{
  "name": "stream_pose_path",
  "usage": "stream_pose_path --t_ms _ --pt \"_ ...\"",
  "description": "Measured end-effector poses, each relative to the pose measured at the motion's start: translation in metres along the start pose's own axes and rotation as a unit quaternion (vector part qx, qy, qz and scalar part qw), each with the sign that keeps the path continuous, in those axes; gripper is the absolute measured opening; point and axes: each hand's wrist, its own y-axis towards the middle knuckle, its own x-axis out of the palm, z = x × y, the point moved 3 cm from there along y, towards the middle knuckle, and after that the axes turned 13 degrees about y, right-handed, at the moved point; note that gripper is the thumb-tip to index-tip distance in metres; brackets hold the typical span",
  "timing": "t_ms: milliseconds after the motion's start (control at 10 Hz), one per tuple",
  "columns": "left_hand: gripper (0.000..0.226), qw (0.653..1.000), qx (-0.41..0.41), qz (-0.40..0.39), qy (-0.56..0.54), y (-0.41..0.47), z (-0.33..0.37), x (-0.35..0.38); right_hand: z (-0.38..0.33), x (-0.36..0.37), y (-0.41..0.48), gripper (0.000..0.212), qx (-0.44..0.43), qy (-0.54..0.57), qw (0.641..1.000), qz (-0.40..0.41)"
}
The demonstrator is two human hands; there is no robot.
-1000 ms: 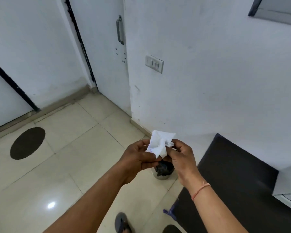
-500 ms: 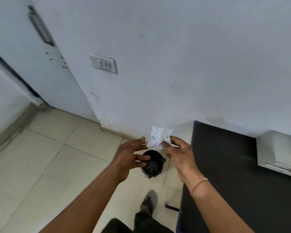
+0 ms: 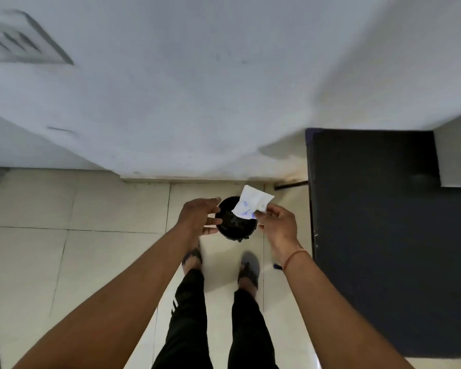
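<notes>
A crumpled white paper [image 3: 251, 203] with blue print is pinched in my right hand [image 3: 277, 222], just above the right rim of a small black bin [image 3: 230, 222] on the floor. The bin stands close to the wall and holds dark stuff inside. My left hand [image 3: 200, 217] hovers at the bin's left side with fingers spread and relaxed, holding nothing.
A white wall [image 3: 197, 89] rises right behind the bin. A dark table top [image 3: 383, 235] fills the right side, its edge close to my right wrist. My feet in sandals [image 3: 246, 269] stand on the beige tiled floor [image 3: 64, 262] just before the bin.
My left hand let go of the paper and moved aside. I stepped up to the bin and now look straight down; the paper in my right hand hangs over the bin's rim.
</notes>
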Motion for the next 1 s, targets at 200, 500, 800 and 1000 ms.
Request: stream_pose_path --t_ms 200,500,800,1000 --pt "0.032 0.995 -0.035 -0.008 0.095 0.149 -0.035 0.017 0.09 0.046 0.112 0.013 0.037 -0.082 0.993 0.07" --pt "0.023 0.979 -0.057 -0.026 0.196 0.273 -0.095 0.039 0.193 0.076 0.214 0.044 0.118 -0.221 0.967 0.055" --pt "0.016 0.979 -0.003 -0.004 0.204 0.235 -0.066 0.029 0.139 0.068 0.176 0.035 0.071 -0.258 0.962 0.058" --pt "0.015 0.982 0.062 0.047 0.173 0.157 -0.021 0.027 0.061 0.06 0.134 0.041 -0.016 -0.238 0.971 0.009"
